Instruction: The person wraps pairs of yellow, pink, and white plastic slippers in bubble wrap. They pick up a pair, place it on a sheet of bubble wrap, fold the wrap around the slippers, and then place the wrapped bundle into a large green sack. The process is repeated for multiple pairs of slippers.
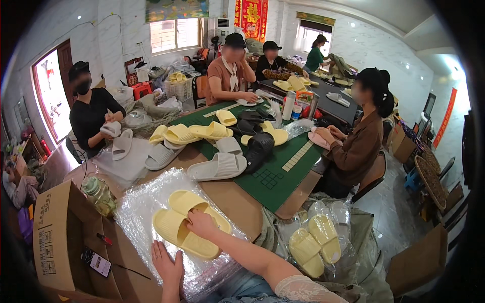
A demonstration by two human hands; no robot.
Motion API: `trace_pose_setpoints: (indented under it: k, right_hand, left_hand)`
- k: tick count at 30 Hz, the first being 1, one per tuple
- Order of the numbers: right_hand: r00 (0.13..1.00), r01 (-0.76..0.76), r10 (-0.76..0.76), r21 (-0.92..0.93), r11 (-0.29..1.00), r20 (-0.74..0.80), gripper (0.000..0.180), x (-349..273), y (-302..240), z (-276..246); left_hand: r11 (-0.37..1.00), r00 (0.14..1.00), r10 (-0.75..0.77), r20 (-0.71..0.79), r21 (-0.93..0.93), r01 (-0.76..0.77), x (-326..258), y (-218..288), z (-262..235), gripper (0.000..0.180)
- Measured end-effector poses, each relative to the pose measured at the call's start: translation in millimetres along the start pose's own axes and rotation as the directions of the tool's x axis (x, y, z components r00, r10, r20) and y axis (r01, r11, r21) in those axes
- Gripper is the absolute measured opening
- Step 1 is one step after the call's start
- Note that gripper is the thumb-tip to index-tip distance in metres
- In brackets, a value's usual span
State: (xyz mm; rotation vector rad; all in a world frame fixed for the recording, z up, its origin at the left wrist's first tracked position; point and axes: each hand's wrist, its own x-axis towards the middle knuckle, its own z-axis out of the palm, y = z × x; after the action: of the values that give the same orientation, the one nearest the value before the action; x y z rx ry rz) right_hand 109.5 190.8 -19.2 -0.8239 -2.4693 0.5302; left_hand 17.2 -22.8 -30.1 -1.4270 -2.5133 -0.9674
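the fingers of our right hand [203, 225] reach in by the strap of the yellow slippers [176, 231]; we cannot tell their grip. our left hand [167, 263] lies flat, fingers extended, on the clear plastic stack [137, 203] beneath, best pressed lightly for steadiness.

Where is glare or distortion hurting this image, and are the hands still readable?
Head view: bright glare streaks the clear plastic wrap beneath the yellow slide sandals; the doorway at left is blown out; straight edges bend toward the blackened rim; the left hand and right hand look readable.
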Motion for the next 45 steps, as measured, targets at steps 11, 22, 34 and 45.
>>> trace_pose_setpoints:
  k: [11,22,34,45]
  right_hand:
    - [0.999,-0.003,0.004,0.028,1.0,-0.04,0.031,-2,8,6]
    - [0.913,0.055,0.102,0.365,0.929,-0.396,0.016,-10,31,-5]
    - [0.845,-0.006,0.276,0.508,0.861,-0.458,0.017,-125,59,-114]
    - [0.824,-0.097,0.492,0.786,0.61,-0.281,0.037,-190,45,-145]
  left_hand:
    - [0.917,0.914,0.384,0.135,-0.169,-0.36,-9,28,-25,0.056]
    - [0.955,0.936,0.238,0.26,-0.238,-0.176,-20,51,-20,0.09]
    - [0.944,0.933,0.23,0.277,-0.295,-0.145,-10,39,-22,0.037]
    - [0.968,0.893,0.217,0.395,-0.206,-0.144,3,46,-35,0.06]
